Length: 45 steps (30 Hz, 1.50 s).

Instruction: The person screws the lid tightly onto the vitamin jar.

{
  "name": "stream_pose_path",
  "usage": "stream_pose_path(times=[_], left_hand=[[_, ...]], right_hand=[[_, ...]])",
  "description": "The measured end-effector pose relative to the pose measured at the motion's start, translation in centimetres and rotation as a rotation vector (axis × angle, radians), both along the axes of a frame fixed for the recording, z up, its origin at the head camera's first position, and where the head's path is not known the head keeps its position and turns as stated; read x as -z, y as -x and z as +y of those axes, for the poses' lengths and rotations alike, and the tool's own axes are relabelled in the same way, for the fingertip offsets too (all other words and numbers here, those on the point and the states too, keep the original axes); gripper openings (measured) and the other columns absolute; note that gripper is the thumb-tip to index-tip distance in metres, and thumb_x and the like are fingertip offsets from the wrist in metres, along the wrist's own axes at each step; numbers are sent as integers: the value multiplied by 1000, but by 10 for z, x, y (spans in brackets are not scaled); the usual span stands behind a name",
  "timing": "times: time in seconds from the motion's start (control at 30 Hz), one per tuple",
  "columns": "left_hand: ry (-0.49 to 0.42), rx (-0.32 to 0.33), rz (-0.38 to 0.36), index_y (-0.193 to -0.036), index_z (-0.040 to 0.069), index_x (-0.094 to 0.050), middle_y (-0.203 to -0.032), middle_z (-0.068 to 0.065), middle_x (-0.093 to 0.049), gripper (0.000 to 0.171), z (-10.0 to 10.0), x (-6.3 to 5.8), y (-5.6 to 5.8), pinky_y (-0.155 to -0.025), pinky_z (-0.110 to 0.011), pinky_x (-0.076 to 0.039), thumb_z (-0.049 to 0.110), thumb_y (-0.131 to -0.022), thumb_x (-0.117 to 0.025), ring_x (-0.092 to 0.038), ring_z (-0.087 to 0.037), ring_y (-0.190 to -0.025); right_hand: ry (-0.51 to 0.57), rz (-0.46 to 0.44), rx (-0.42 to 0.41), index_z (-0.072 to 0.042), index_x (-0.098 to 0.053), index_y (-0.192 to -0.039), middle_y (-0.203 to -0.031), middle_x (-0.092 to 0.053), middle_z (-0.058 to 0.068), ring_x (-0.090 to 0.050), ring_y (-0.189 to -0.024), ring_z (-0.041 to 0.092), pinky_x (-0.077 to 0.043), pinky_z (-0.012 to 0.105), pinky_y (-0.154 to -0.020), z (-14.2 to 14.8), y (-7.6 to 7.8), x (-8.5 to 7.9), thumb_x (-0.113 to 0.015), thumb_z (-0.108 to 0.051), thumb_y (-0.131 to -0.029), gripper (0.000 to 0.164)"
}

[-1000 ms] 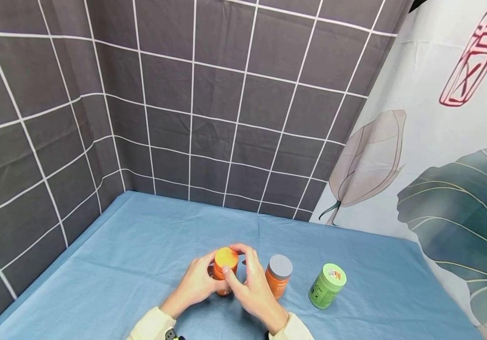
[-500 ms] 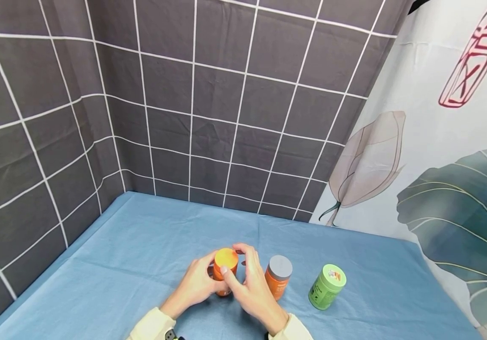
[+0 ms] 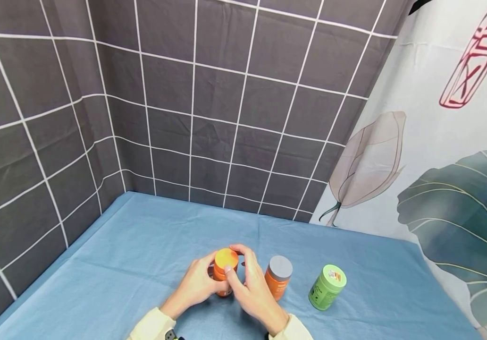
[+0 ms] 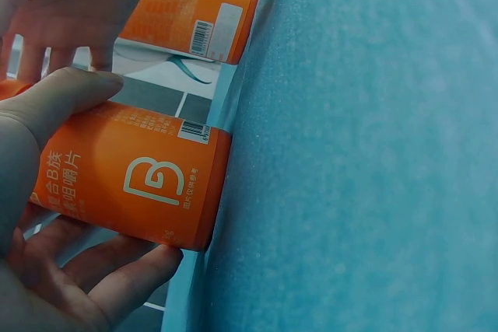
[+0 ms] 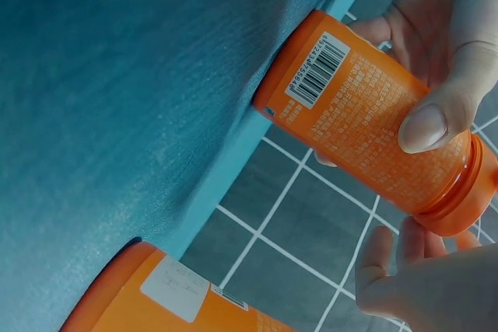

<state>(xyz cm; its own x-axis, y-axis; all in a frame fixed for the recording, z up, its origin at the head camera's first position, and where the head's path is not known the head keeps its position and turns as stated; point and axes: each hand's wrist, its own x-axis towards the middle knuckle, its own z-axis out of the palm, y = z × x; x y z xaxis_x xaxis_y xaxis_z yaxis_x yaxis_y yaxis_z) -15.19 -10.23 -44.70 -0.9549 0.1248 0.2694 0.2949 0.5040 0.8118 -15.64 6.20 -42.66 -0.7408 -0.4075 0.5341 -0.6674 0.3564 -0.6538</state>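
An orange vitamin bottle (image 4: 148, 169) with a printed B on its label stands upright on the blue cloth. Its orange lid (image 3: 226, 258) faces up. My left hand (image 3: 197, 284) grips the bottle's body, thumb on the near side and fingers round the far side. Over the lid, my right hand (image 3: 252, 289) curves from the right and holds it, thumb at the near edge and fingertips at the far edge. The right wrist view shows a barcode low on the bottle (image 5: 366, 106) and the left thumb (image 5: 424, 126) across its label.
Just right of my right hand stands a second orange bottle (image 3: 275, 286) with a grey lid. Farther right is a green jar (image 3: 324, 292) with a sticker on its light green lid. A dark grid-patterned cloth (image 3: 218, 127) hangs behind the blue-covered table (image 3: 141, 241).
My right thumb shifts slightly along the near edge of the lid. Both hands keep their hold, and the bottles and jar stay in place.
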Motion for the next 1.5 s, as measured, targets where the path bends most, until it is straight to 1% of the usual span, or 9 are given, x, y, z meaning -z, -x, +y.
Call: stream_pose_path(times=[0.23, 0.33, 0.5, 0.6, 0.73, 0.9, 1.07, 1.3, 1.5], left_hand=[[1, -1, 2, -120, 17, -56, -101, 8, -64, 64, 1, 1, 0, -78, -30, -47, 37, -64, -79, -57, -6, -86], [3, -8, 6, -121, 16, -56, -100, 7, -64, 64, 1, 1, 0, -78, -30, -47, 36, -64, -79, -57, -7, -85], [7, -18, 17, -119, 18, -57, -97, 9, -64, 63, 1, 1, 1, -77, -30, -47, 36, -63, -80, -57, -8, -83], [10, -17, 15, -119, 20, -57, -96, 11, -63, 62, 1, 0, 0, -76, -30, -46, 38, -63, -80, -56, -8, -83], [10, -12, 7, -119, 21, -57, -97, 11, -63, 62, 0, 0, 0, -77, -30, -46, 40, -64, -79, -56, -7, -83], [-2, -11, 18, -119, 20, -57, -97, 10, -63, 61, 1, 0, 0, -76, -29, -47, 38, -65, -79, -57, -6, -83], [-10, -20, 29, -118, 20, -57, -96, 10, -63, 61, 1, 1, 1, -75, -27, -47, 39, -65, -79, -57, -5, -82], [-14, -12, 17, -119, 19, -57, -98, 10, -64, 61, 1, 0, 1, -77, -27, -47, 39, -65, -78, -58, -5, -85], [-24, -1, 22, -119, 18, -57, -100, 9, -63, 62, 1, 0, 1, -78, -27, -47, 39, -65, -78, -58, -6, -87]], right_hand=[[10, -31, 24, -20, -41, -126, -120, -48, -5, -45, -108, 8, -41, 37, -86, -1, -1, -1, -54, -31, -91, 38], [20, -34, 33, -18, -43, -125, -118, -48, -6, -46, -107, 8, -41, 37, -85, -1, -1, -1, -56, -32, -90, 40], [9, -3, 49, -15, -44, -123, -116, -48, -6, -46, -104, 8, -42, 35, -83, -1, 0, 1, -57, -34, -90, 40], [8, 28, 51, -16, -44, -122, -116, -49, -5, -47, -103, 9, -42, 34, -81, -2, 1, 2, -57, -33, -90, 39], [17, 40, 49, -17, -44, -121, -115, -49, -4, -47, -102, 9, -42, 33, -80, -2, 1, 2, -58, -32, -89, 38], [25, 35, 44, -20, -42, -122, -116, -48, -3, -46, -103, 10, -41, 32, -81, -1, 1, 2, -56, -31, -90, 37], [43, 28, 19, -20, -40, -126, -119, -48, 0, -45, -108, 12, -41, 32, -83, -1, 1, 1, -52, -25, -93, 35], [10, 34, -7, -22, -37, -132, -124, -47, -1, -45, -111, 13, -40, 33, -86, -1, 2, 1, -48, -21, -95, 39], [5, 29, -17, -21, -38, -131, -125, -47, 2, -45, -110, 12, -40, 33, -86, -1, 1, 2, -48, -21, -95, 37]])
